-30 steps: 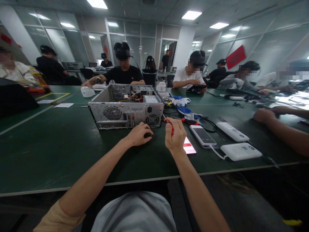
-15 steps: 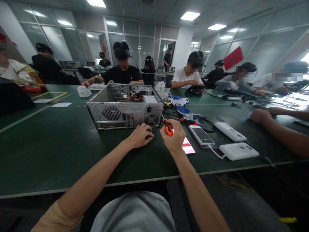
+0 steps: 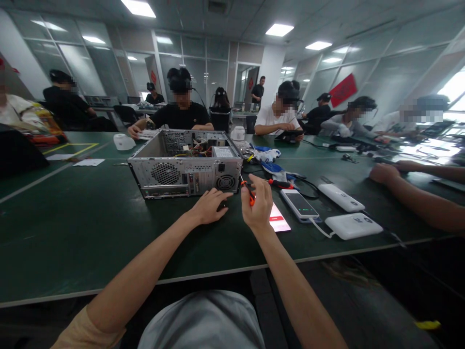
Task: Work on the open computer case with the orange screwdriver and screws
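Observation:
An open metal computer case (image 3: pixel 187 169) lies on the green table, its vented back panel facing me and wires showing inside. My right hand (image 3: pixel 257 201) holds an orange and black screwdriver (image 3: pixel 251 196), whose shaft points up at the panel's right edge. Whether the tip touches the case cannot be seen. Below the fan grille, my left hand (image 3: pixel 211 206) rests at the lower edge of the case with its fingers spread, holding nothing visible. A phone with a lit pink screen (image 3: pixel 279 219) lies partly behind my right wrist.
Right of my hands lie a red and black screwdriver (image 3: pixel 281 184), a white phone (image 3: pixel 300 203) on a cable, and two white power banks (image 3: pixel 341 197). Blue and white gloves (image 3: pixel 274 169) lie behind them. Another person's hand (image 3: pixel 384 173) rests at the right. People sit across the table.
The fingers of my right hand have shifted and stretched up around the screwdriver handle. My left hand has stayed beside the case. The whole view has shifted slightly.

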`<state>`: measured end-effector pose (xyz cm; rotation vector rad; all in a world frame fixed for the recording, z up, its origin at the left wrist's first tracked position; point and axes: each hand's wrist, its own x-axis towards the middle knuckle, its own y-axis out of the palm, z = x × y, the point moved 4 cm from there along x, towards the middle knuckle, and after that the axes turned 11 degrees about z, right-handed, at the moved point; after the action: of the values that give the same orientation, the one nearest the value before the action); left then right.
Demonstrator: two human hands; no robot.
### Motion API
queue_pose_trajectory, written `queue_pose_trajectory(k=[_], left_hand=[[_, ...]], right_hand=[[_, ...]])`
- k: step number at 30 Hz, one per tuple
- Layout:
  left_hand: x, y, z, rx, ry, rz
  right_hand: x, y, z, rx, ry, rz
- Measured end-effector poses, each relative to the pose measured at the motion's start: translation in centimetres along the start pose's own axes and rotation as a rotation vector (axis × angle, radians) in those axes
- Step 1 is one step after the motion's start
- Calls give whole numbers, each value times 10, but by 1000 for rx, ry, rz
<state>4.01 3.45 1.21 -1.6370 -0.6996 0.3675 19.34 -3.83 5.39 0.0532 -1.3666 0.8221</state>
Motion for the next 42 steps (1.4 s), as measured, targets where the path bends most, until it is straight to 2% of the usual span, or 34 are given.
queue_pose_trajectory(k=[3, 7, 12, 17, 21, 30, 38, 42], left_hand=[[-1, 2, 8, -84, -47, 39], [-1, 7, 17, -202, -32, 63], [0, 8, 16, -284, 7, 48], [-1, 1, 16, -176, -82, 26], [-2, -1, 17, -113, -109, 59], [0, 1, 15, -72, -75, 39], [2, 1, 17, -90, -96, -48], [1, -1, 15, -99, -97, -23]], right_hand=[[0, -2, -3, 0, 70, -32], [-1, 0, -4, 4, 34, -55], [-3, 4, -6, 62, 7, -65], [-4, 3, -6, 40, -28, -100], [-2, 0, -4, 3, -34, -122], [-2, -2, -8, -19, 120, -5], [-2, 2, -3, -75, 40, 16], [-3, 2, -2, -68, 23, 1]])
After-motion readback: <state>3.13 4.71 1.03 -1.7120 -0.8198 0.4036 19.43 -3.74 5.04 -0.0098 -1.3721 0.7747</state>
